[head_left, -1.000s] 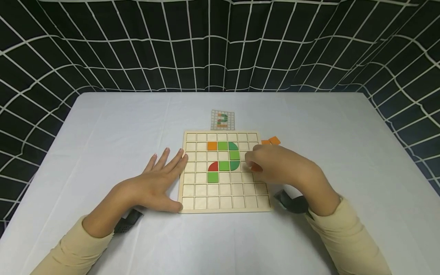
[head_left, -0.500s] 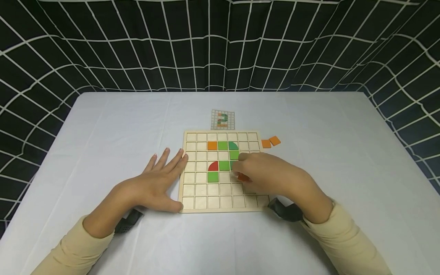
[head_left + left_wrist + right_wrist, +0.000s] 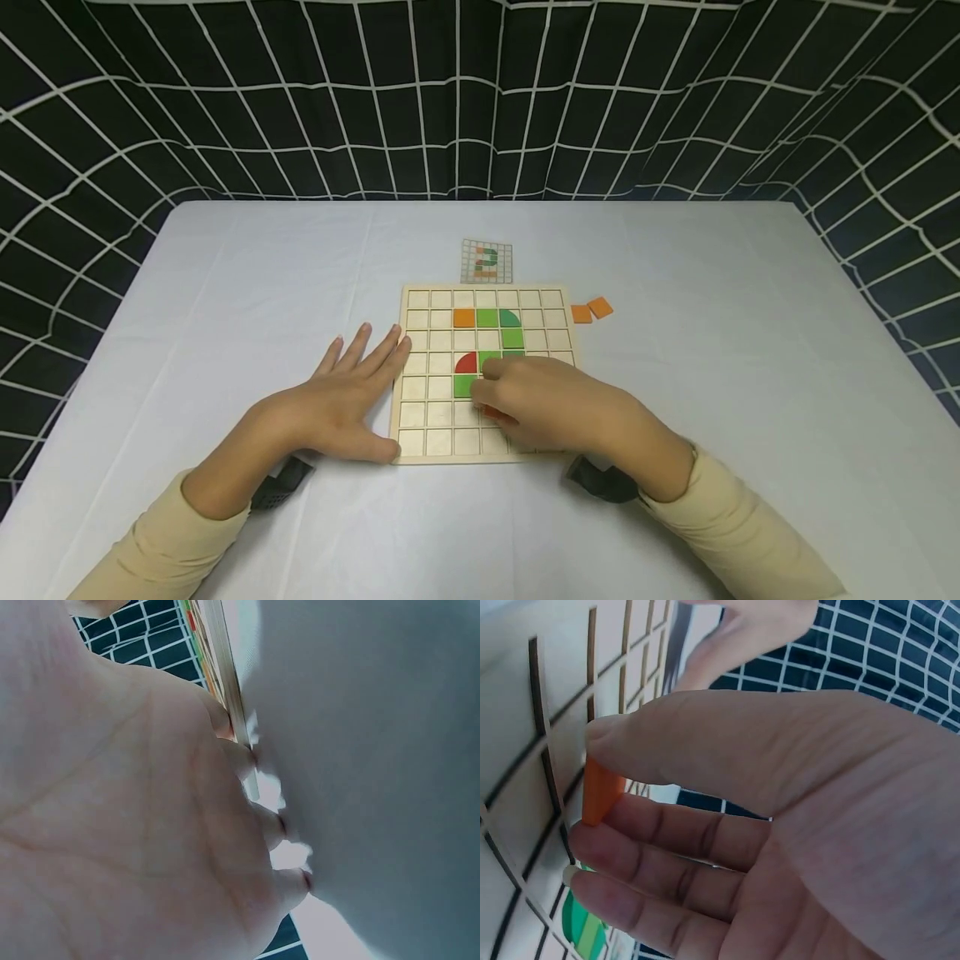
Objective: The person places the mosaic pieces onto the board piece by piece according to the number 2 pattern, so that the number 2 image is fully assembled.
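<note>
My right hand pinches an orange square tile between thumb and fingers, close over the lower middle of the wooden grid board. My left hand lies spread at the board's left side, fingertips and thumb at its edge. Set in the board are an orange tile, a green square tile, a dark green quarter-round tile, another green square, a red quarter-round tile and a green square below it. My right fingers partly cover further green pieces.
Two loose orange tiles lie on the white table off the board's upper right corner. A small pattern card with a coloured figure on a grid sits behind the board. A dark checked curtain surrounds the table.
My right hand has moved left and toward me across the board with the orange tile, uncovering the two loose orange tiles. The left hand has stayed in place.
</note>
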`<state>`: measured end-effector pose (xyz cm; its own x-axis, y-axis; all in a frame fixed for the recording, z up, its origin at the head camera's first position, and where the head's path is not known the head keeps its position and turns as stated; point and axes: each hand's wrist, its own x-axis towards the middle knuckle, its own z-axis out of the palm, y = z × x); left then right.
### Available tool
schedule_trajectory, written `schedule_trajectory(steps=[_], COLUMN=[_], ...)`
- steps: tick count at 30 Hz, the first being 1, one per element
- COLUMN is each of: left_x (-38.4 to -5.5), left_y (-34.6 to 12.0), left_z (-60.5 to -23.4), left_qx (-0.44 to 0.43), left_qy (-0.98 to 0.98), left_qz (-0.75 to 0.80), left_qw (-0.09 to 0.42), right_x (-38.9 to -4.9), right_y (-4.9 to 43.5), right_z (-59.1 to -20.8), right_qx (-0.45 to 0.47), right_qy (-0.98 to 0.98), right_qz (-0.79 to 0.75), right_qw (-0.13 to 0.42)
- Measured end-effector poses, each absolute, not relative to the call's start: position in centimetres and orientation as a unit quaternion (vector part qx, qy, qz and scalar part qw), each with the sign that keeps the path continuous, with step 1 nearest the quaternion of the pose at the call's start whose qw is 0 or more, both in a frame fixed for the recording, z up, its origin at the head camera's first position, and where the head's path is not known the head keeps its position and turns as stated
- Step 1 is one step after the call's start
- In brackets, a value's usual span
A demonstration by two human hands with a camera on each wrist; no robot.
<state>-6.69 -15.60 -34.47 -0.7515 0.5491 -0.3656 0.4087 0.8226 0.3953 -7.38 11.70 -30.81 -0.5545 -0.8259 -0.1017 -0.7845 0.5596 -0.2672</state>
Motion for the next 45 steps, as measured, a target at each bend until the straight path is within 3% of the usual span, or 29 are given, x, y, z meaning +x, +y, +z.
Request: schedule_trajectory(steps=[5,16,35,39,45], left_x=[-6.6,-6.4,-6.6,-6.6,-6.5], left_y=[-15.6,-15.8,-15.7,-15.7,-15.8], left_z=[-34.2,-34.1,-34.3,-34.5,-34.5], left_qx=[0.257,0.263,0.258,0.259,0.264], left_qy=[0.925,0.923,0.923,0.924,0.923], left_qz=[0.151,0.156,0.145,0.148,0.158], left_qw=[0.237,0.236,0.247,0.241,0.233], right_x=[-7.0,-6.6,-6.6,-6.7,-7.8], right_y=[11.2,10.0,9.6,9.8,11.7], right_z=[-31.1,-32.5,-33.2,-33.0,-30.8], right_qx=[-0.472,-0.527,-0.524,-0.522,-0.480], right_qy=[0.870,0.846,0.846,0.845,0.847], right_qz=[-0.098,-0.079,-0.099,-0.112,-0.171], right_qw=[0.105,0.027,-0.005,0.019,0.148])
